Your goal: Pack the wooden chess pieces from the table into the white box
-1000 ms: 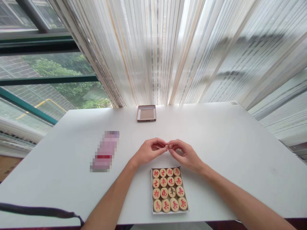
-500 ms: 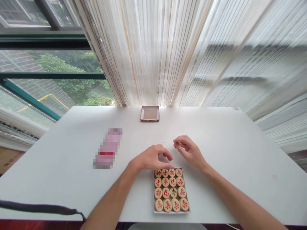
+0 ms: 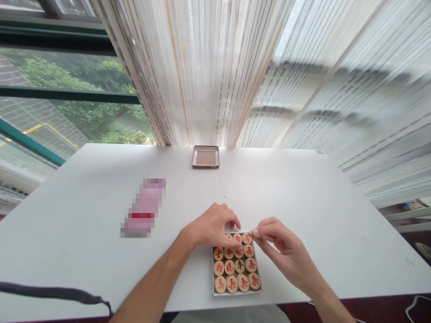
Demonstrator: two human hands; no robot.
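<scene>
A shallow white box [image 3: 237,294] holds rows of round wooden Chinese chess pieces [image 3: 232,284], mostly with red characters. One piece with a black character [image 3: 239,265] sits among them. My left hand [image 3: 213,226] is over the box's far left corner, fingers curved and apart from the thumb, which lies across the upper pieces and hides some of them. At the far right corner, my right hand [image 3: 281,244] pinches its thumb and fingertips together beside a red-lettered piece. A small pale spot shows at that pinch; I cannot make out what it is.
A shallow brown-rimmed tray or lid [image 3: 206,157] lies at the table's far edge. On the left is a blurred pink oblong item [image 3: 143,208]. A dark strap [image 3: 54,291] crosses the near left edge. Curtains [image 3: 202,72] and a window stand behind the white table [image 3: 303,193].
My right hand has come down and nearer to the box's far right corner. My left thumb has moved from the box's far rim onto the upper pieces. The view has shifted slightly.
</scene>
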